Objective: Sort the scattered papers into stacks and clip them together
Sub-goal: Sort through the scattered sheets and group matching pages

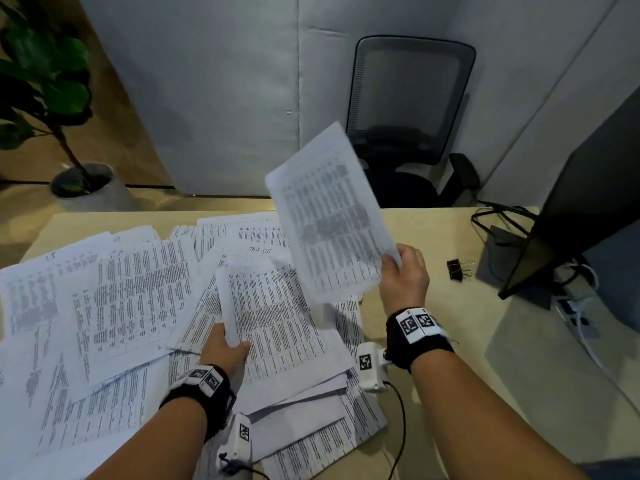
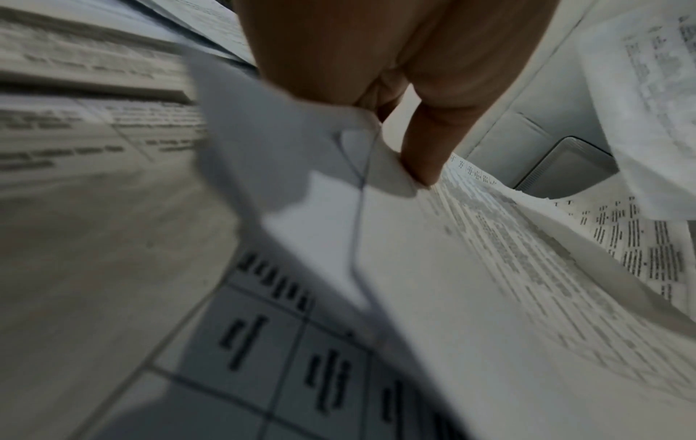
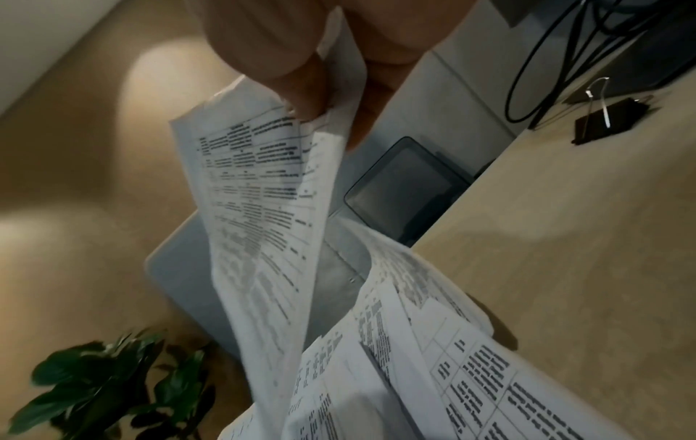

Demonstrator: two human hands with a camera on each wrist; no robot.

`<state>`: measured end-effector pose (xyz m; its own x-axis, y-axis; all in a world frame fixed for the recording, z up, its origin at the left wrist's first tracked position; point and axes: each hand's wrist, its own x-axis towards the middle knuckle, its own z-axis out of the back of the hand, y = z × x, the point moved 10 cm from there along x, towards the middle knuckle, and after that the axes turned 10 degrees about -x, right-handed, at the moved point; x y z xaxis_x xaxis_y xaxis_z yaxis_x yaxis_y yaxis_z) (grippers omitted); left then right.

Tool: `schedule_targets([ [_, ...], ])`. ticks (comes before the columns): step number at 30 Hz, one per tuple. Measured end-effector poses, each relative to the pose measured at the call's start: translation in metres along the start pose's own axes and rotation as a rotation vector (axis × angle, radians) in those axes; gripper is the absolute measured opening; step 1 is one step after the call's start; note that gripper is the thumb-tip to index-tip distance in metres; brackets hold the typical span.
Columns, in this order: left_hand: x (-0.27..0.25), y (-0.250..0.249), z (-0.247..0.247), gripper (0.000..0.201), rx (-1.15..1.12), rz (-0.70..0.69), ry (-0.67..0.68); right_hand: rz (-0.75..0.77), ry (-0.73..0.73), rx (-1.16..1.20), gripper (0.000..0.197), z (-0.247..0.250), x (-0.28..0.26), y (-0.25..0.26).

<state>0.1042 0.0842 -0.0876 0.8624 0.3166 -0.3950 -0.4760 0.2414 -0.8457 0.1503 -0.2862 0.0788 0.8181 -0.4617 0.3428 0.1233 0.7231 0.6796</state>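
Note:
Printed white sheets lie scattered over the left and middle of the desk (image 1: 450, 237) as a loose pile of papers (image 1: 131, 299). My right hand (image 1: 401, 275) pinches the lower corner of a sheet (image 1: 329, 220) held up tilted above the pile; the right wrist view shows thumb and fingers (image 3: 301, 89) clamped on that sheet (image 3: 260, 208). My left hand (image 1: 225, 351) grips the near left edge of another sheet (image 1: 277, 313), lifted slightly off the pile; the left wrist view shows a finger (image 2: 433, 143) on this paper (image 2: 433, 268). A black binder clip (image 1: 456, 269) lies on the bare desk to the right.
A dark monitor (image 1: 581, 209) with cables (image 1: 495, 216) stands at the right edge. A mesh office chair (image 1: 408, 112) sits behind the desk against grey partitions. A potted plant (image 1: 52, 98) stands at far left on the floor.

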Motion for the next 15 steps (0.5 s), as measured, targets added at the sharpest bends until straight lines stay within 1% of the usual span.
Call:
schedule_targets([
  [2, 0.001, 0.000, 0.000, 0.025, -0.012, 0.009, -0.004, 0.083, 0.001, 0.007, 0.010, -0.001, -0.008, 0.014],
  [3, 0.000, 0.000, -0.001, 0.026, -0.020, 0.029, 0.004, 0.096, 0.035, 0.006, 0.010, -0.004, -0.011, 0.018],
  [4, 0.001, 0.002, -0.001, 0.035, -0.048, 0.063, 0.014, 0.072, 0.089, 0.005, 0.010, -0.011, -0.014, 0.019],
  [5, 0.002, 0.006, -0.003, 0.053, -0.079, 0.107, 0.034, 0.014, 0.156, 0.005, 0.012, -0.020, -0.019, 0.015],
  [7, 0.000, 0.017, -0.007, 0.089, -0.254, 0.251, 0.058, -0.157, 0.283, 0.017, 0.014, -0.040, -0.034, 0.002],
  [8, 0.000, 0.024, -0.008, 0.099, -0.329, 0.321, 0.043, -0.221, 0.333, -0.002, 0.016, -0.048, -0.044, -0.006],
  [9, -0.003, 0.023, -0.007, 0.102, -0.376, 0.354, 0.030, -0.257, 0.384, -0.048, 0.019, -0.057, -0.054, -0.011],
  [11, -0.008, 0.014, -0.006, 0.096, -0.359, 0.315, 0.014, -0.288, 0.499, -0.156, 0.025, -0.072, -0.077, -0.020],
  [12, -0.012, 0.004, -0.004, 0.088, -0.300, 0.250, 0.021, -0.294, 0.565, -0.191, 0.027, -0.080, -0.089, -0.025],
  [14, -0.015, -0.017, -0.003, 0.061, -0.150, 0.056, 0.030, -0.302, 0.718, -0.229, 0.034, -0.099, -0.112, -0.033],
  [15, -0.017, -0.024, -0.001, 0.051, -0.094, -0.011, 0.018, -0.303, 0.787, -0.241, 0.039, -0.106, -0.121, -0.036],
])
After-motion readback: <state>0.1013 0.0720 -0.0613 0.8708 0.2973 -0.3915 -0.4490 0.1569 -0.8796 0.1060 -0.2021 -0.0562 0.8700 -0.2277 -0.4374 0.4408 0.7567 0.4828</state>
